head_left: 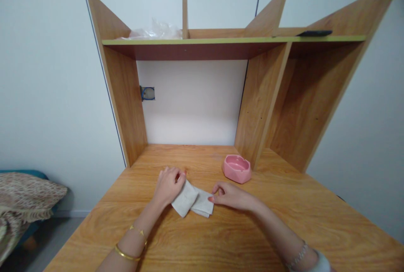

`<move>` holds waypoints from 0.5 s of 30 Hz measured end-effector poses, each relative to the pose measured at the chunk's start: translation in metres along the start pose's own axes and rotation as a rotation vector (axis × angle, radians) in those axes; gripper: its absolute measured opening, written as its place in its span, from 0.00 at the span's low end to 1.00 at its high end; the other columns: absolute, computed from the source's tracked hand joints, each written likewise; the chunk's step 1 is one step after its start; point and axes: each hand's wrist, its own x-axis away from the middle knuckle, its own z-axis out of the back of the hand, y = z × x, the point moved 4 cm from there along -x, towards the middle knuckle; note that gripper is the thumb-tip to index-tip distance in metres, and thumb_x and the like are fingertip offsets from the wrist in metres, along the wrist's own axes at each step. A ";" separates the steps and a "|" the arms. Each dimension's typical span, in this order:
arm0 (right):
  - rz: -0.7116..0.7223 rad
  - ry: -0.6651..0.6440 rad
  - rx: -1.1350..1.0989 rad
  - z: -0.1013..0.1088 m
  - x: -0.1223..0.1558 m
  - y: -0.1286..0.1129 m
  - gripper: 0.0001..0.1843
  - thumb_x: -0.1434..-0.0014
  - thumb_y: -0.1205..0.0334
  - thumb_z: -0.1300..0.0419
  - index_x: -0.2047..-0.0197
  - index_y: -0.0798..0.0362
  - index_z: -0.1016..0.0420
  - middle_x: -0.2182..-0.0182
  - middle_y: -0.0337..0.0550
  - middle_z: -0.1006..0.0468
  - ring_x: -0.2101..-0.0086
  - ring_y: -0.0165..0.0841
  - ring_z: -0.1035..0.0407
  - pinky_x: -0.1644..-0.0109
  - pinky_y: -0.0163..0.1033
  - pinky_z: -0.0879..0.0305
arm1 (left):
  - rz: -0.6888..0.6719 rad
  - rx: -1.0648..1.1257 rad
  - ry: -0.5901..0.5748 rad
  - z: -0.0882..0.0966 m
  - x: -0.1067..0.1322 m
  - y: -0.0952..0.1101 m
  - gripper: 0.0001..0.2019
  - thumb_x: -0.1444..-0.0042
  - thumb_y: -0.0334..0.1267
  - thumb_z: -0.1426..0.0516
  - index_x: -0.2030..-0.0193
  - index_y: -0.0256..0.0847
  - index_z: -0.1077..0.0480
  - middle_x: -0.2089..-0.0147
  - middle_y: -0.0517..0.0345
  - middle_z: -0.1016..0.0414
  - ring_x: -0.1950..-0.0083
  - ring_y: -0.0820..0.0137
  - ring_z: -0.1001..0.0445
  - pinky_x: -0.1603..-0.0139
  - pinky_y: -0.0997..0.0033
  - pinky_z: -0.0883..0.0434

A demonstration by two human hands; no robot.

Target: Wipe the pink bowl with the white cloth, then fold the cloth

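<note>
A pale grey-white cloth (186, 199), folded with one part overlapping another, lies on the wooden desk (202, 246). My left hand (170, 183) is closed on its upper left edge, thumb along the fabric and the other fingers curled. At the cloth's right edge, my right hand (227, 195) pinches the corner between thumb and bent fingers. Just beyond my right hand stands a pink faceted ashtray (237, 175) with notches in its rim; neither hand touches it.
A wooden shelf unit (195, 41) rises at the desk's back, with upright panels left and right. On its shelf lie a crumpled clear plastic bag (154, 31) and a dark flat object (314, 33). An open wall socket box (148, 93) shows blue wires. Left, a patterned fringed blanket (25, 196) covers blue furniture.
</note>
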 end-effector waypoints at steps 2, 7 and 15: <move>0.042 -0.022 0.045 -0.004 0.000 -0.003 0.12 0.57 0.58 0.40 0.70 0.56 0.32 0.78 0.34 0.34 0.77 0.25 0.42 0.77 0.30 0.52 | 0.006 -0.001 -0.022 -0.003 0.000 0.000 0.15 0.43 0.42 0.56 0.72 0.40 0.33 0.68 0.55 0.28 0.63 0.66 0.33 0.64 0.69 0.43; 0.079 -0.033 -0.057 0.003 0.000 -0.003 0.07 0.59 0.70 0.45 0.73 0.54 0.37 0.79 0.31 0.36 0.77 0.24 0.44 0.76 0.29 0.51 | 0.075 0.040 0.020 -0.002 -0.003 -0.007 0.15 0.42 0.42 0.57 0.72 0.40 0.34 0.70 0.57 0.27 0.65 0.67 0.30 0.63 0.69 0.43; 0.035 0.083 -0.395 0.043 0.006 0.012 0.08 0.60 0.68 0.48 0.74 0.52 0.44 0.84 0.28 0.40 0.80 0.23 0.43 0.77 0.28 0.48 | 0.418 -0.138 0.067 0.023 -0.009 -0.040 0.16 0.39 0.43 0.61 0.67 0.40 0.37 0.69 0.54 0.26 0.63 0.65 0.28 0.63 0.69 0.42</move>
